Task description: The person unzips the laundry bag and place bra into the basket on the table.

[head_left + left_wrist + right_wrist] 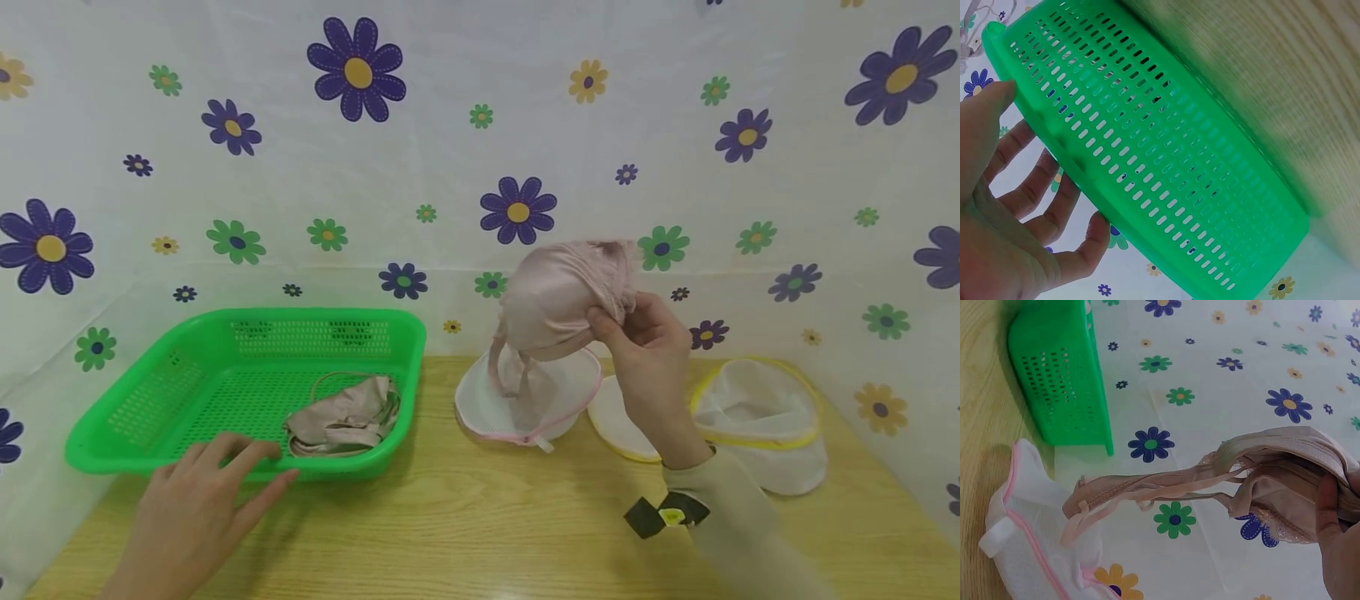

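In the head view my right hand (648,367) pinches a pale pink bra (555,296) between thumb and fingers, raised above the table. Its cups are folded together, and a strap and band hang down over a white mesh laundry bag (480,392) with pink trim. The right wrist view shows the bra's band (1129,494) stretching out from the hand. My left hand (198,500) is at the near rim of a green plastic basket (408,333), its fingers loosely bent and spread. Inside the basket lies a crumpled beige-pink satin garment (345,417) with a thin strap.
Right of the pink-trimmed bag, a flat white piece with yellow edging (618,417) lies partly behind my right forearm. A yellow-trimmed mesh bag (765,404) stands farther right. All rest on a wooden table (465,517) before a flower-print sheet (450,150).
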### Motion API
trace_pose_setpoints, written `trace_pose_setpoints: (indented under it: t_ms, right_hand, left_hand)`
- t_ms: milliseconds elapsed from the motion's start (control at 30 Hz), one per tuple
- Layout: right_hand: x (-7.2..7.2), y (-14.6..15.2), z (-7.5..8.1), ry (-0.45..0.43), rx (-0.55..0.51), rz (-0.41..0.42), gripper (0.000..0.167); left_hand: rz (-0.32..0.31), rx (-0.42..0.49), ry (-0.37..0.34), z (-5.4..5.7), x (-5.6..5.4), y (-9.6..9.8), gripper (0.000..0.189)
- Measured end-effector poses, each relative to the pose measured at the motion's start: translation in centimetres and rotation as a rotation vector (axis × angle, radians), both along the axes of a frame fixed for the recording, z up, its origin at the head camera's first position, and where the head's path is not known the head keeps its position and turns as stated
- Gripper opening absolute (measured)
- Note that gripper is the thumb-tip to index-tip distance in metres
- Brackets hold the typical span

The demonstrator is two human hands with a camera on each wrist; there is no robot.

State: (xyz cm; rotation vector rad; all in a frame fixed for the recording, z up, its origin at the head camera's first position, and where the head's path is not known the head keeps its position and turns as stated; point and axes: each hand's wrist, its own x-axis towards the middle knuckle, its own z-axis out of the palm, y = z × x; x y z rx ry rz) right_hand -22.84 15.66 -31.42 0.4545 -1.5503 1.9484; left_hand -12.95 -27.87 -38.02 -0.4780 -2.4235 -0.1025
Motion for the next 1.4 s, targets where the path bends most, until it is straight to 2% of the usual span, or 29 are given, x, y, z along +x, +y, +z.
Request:
trace_pose_setpoints:
  t_ms: [200, 433, 600, 800, 1133, 1400]
  right_hand:
    - [-0.5, -1.4, 0.3, -0.066, -0.088, 0.064, 0.029]
    - [-1.0, -2.8, 0.8, -0.136, -0.168, 0.112, 0.024]
    - [-1.3, -4.2, 1.6, -0.142, -0.204, 0.174, 0.022]
    - [-1.5, -6.0, 2.5, -0.156, -0.257, 0.264, 0.022]
    - [-1.5, -8.6, 3.8, -0.161, -0.327, 0.344, 0.022]
    - [-2.1, -10.8, 4.4, -0.185, -0.383, 0.432, 0.023]
  left_hand:
    - [0.010, 0.010, -0.020, -0.2, 0.1, -0.1, 0.039]
    - [0.006, 0.032, -0.008, -0.4, 0.2, 0.0, 0.031]
    - [0.011, 0.036, -0.025, -0.3, 0.4, -0.1, 0.029]
    - [0.001, 0.048, -0.007, -0.3, 0.4, -0.1, 0.027]
    - [0.010, 0.040, -0.036, -0.1, 0.4, 0.0, 0.031]
    - [0.004, 0.045, -0.030, -0.1, 0.4, 0.0, 0.032]
